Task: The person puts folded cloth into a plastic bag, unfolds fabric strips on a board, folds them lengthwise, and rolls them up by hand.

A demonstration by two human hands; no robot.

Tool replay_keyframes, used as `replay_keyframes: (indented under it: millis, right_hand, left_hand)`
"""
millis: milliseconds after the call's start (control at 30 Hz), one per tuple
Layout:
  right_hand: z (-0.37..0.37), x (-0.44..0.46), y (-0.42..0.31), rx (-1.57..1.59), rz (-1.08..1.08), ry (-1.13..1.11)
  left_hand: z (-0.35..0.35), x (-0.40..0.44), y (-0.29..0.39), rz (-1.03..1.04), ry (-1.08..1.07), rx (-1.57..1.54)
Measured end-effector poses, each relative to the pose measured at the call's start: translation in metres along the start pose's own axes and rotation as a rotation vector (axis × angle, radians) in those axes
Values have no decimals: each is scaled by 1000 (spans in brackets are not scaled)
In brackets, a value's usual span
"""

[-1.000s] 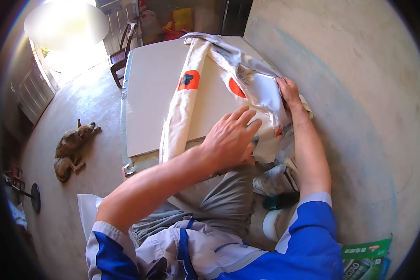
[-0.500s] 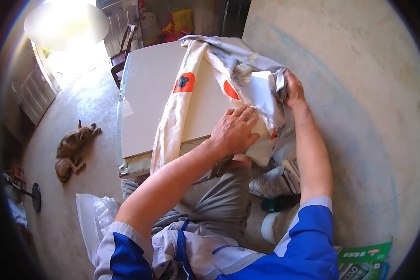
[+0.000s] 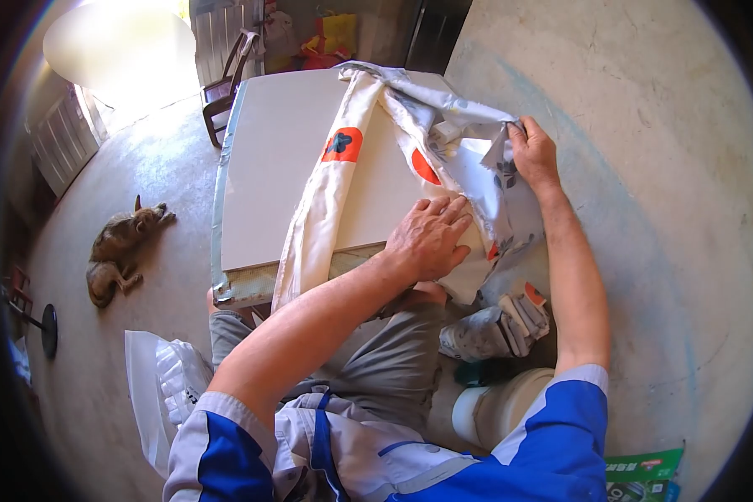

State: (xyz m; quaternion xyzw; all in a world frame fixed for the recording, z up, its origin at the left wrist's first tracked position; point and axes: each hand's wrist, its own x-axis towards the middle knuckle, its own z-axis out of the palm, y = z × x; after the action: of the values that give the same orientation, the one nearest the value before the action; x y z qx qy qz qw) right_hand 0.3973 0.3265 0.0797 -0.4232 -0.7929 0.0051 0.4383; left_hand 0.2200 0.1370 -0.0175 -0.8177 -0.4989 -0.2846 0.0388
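Note:
A length of white printed fabric (image 3: 343, 180) with red patches and a dark flower shape lies across the table in a long folded strip, its near end hanging over the front edge. It joins a grey-and-white bunched part (image 3: 514, 209) that drapes off the right edge. My left hand (image 3: 427, 238) lies with fingers stretched out over the fabric near the table's front right corner. Farther up on the right, my right hand (image 3: 534, 155) is closed on the fabric's edge, pulling it outward from the table. The fingertips are partly hidden by cloth.
The pale tabletop (image 3: 284, 167) is before me. A dog (image 3: 124, 251) lies on the floor at left; a chair (image 3: 224, 92) stands behind the table. Folded fabric bundles (image 3: 498, 326) and a pale bucket (image 3: 502, 410) are low on the right. A white plastic bag (image 3: 163, 385) sits at left.
My right hand has shifted slightly right and up, drawing the fabric's edge outward. The left hand stays on the fabric. The view has shifted a little.

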Motion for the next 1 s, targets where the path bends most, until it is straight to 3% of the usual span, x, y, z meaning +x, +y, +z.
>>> replay_keyframes:
  millis: [33, 133, 233, 333, 467, 633, 733, 767, 867, 1000]
  right_hand:
    - [3, -4, -3, 31, 52, -77]
    - [18, -29, -23, 10, -266, -197]
    - [18, -51, -49, -93, -227, -526]
    - [32, -41, -26, -123, -164, -618]
    - [50, -31, 2, -159, -249, -365]
    - [40, -11, 19, -118, -11, -68]
    - [37, -3, 31, 43, 132, -135]
    - [35, -4, 36, 307, 281, -261]
    - [27, -10, 38, 675, 478, -451]
    - [16, -20, 23, 925, 609, -482]
  left_hand:
    - [1, 0, 0, -1, 0, 8]
    - [4, 1, 0, 4, 8, 28]
    - [1, 2, 1, -7, -41, 5]
    - [2, 2, 2, 3, -27, 8]
    - [9, -2, -1, 22, 41, 37]
    - [5, -3, 0, 11, 26, 29]
    - [3, -3, 0, 16, 28, 26]
    - [4, -4, 0, 17, 29, 23]
    - [0, -4, 1, 12, 19, 12]
    - [0, -3, 2, -1, 16, 0]
